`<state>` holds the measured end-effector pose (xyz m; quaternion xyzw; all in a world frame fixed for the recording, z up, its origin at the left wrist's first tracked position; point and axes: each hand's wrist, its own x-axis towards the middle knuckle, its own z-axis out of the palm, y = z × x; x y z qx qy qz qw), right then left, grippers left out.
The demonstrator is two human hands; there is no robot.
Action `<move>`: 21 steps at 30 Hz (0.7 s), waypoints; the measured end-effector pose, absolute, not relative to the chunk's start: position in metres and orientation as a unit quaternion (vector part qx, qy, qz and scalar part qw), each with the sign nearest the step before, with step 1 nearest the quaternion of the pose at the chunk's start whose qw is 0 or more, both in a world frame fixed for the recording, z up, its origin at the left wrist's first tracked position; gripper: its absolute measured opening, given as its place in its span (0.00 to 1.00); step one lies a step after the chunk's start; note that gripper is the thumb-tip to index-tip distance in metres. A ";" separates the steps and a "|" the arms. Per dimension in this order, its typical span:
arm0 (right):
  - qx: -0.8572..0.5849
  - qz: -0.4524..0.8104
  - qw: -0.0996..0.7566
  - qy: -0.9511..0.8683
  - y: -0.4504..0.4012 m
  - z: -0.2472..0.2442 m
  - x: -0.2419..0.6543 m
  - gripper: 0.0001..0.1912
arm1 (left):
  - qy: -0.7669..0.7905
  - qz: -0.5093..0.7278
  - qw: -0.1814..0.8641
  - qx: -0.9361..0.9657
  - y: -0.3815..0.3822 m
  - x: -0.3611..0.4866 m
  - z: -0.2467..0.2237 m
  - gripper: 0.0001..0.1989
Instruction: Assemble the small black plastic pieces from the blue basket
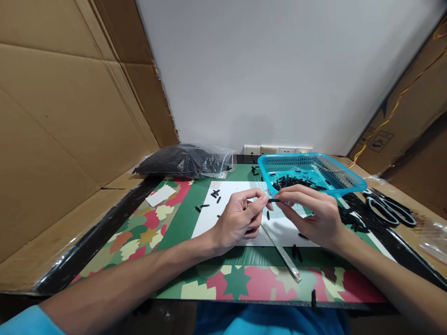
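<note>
Over a white sheet [206, 228], both hands meet at a small black piece [274, 200]. My left hand [244, 216] pinches its left end between thumb and forefinger, with the other fingers curled. My right hand [312, 214] holds the right end with its fingertips. Behind my right hand stands a blue plastic basket [349, 184] with many black pieces [293, 182] inside. Several similar pieces lie loose on the sheet, left of my left hand and below my right hand. A thin pale strip [281, 251] lies slanted below the hands.
A clear bag of black material [185, 160] lies at the back left. Scissors [387, 209] rest at the right, beside more black pieces [352, 219]. Cardboard [70, 116] stands at the left, a white wall with sockets [268, 150] behind. A white paper scrap [160, 195] lies left.
</note>
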<state>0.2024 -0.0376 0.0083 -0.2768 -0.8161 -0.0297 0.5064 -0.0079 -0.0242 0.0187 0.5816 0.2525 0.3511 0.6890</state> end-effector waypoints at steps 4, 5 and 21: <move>-0.272 -0.028 0.506 -0.818 -0.038 0.010 0.202 0.08 | 0.237 0.352 0.697 0.578 -0.024 -0.008 0.018 0.14; -0.271 -0.027 0.507 -0.818 -0.039 0.010 0.201 0.08 | 0.234 0.352 0.698 0.578 -0.024 -0.008 0.018 0.14; -0.275 -0.005 0.506 -0.818 -0.037 0.011 0.201 0.07 | 0.244 0.349 0.696 0.578 -0.024 -0.007 0.019 0.16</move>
